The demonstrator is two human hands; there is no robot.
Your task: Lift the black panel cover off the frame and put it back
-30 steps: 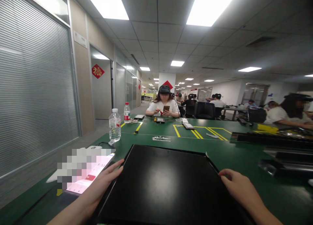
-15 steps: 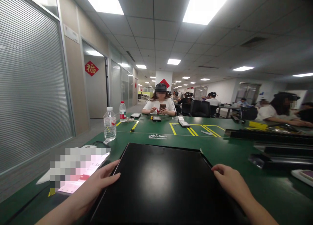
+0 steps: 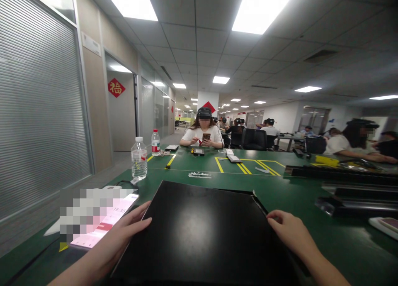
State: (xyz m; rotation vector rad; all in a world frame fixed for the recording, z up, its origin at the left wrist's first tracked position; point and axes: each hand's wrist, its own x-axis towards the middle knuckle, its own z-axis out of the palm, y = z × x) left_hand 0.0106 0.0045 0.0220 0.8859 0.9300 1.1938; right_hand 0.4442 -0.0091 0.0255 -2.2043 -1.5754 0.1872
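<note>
A large flat black panel (image 3: 192,228) lies in front of me over the green table (image 3: 174,174), with a thin dark rim showing along its far right edge. My left hand (image 3: 137,223) grips the panel's left edge, thumb on top and the other fingers partly hidden at the side. At the right edge, my right hand (image 3: 286,228) has its fingers bent round the rim. A lit phone (image 3: 108,223) lies on the table just left of my left hand.
Two bottles, one clear (image 3: 139,159) and one red-capped (image 3: 155,143), stand at the far left. Long black strips (image 3: 357,205) lie at the right. Across the table a person (image 3: 203,132) holds a phone. More people sit farther back.
The panel has shifted slightly left and turned a little, showing more of the rim at its far right. Both hands moved with it, still on its edges.
</note>
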